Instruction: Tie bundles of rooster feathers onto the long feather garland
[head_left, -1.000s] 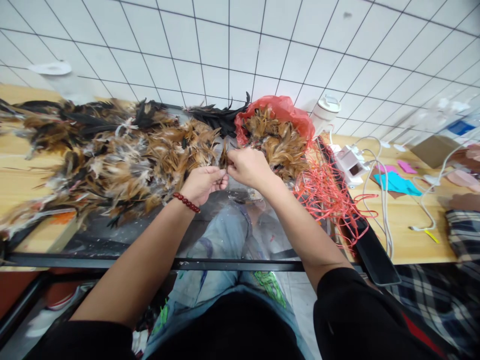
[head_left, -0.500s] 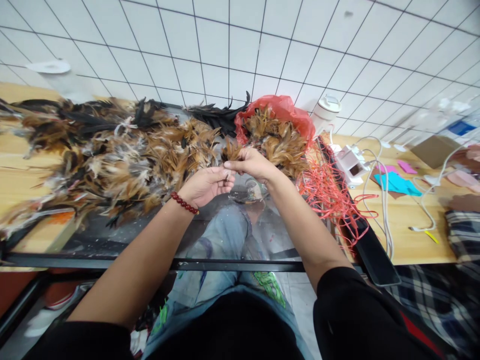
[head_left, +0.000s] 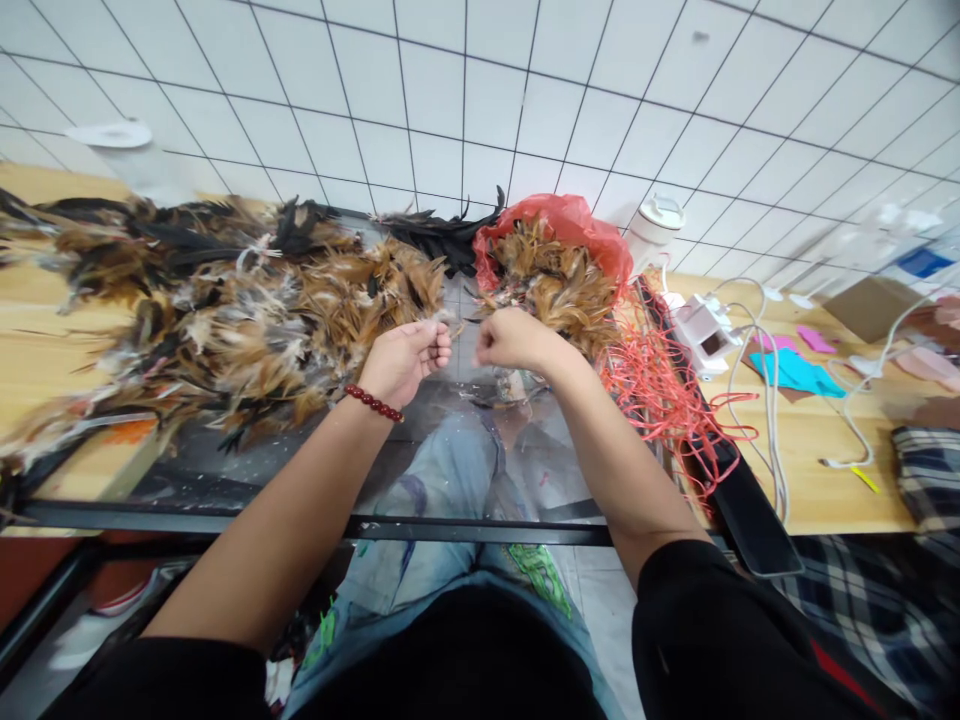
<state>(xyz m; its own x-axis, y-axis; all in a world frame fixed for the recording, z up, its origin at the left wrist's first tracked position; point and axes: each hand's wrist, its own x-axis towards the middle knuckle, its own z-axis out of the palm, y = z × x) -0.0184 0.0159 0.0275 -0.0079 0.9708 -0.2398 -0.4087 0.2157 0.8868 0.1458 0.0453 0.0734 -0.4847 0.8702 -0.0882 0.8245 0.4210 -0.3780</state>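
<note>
My left hand (head_left: 409, 358), with a dark red bead bracelet (head_left: 373, 403) on its wrist, is closed beside the large pile of brown feathers (head_left: 330, 300). A small pale wisp shows at its fingertips, perhaps a feather. A short gap to the right, my right hand (head_left: 514, 340) is blurred, its fingers curled down and partly hidden; whether it holds anything cannot be made out. Just behind it, brown feathers (head_left: 574, 295) fill a red plastic bag (head_left: 559, 212). Long black feathers (head_left: 442, 232) lie behind both hands.
Tangled red string (head_left: 645, 375) spreads right of the bag, by a black phone (head_left: 754, 520). White cables and a white adapter (head_left: 705, 330) lie farther right, near blue sheets (head_left: 799, 372). A white lidded cup (head_left: 656, 225) stands at the wall. Plaid cloth (head_left: 862, 600) is at the lower right.
My hands, which were touching, have come apart. The brown feather tuft at my right fingers no longer shows there. My left hand has moved slightly left and up.
</note>
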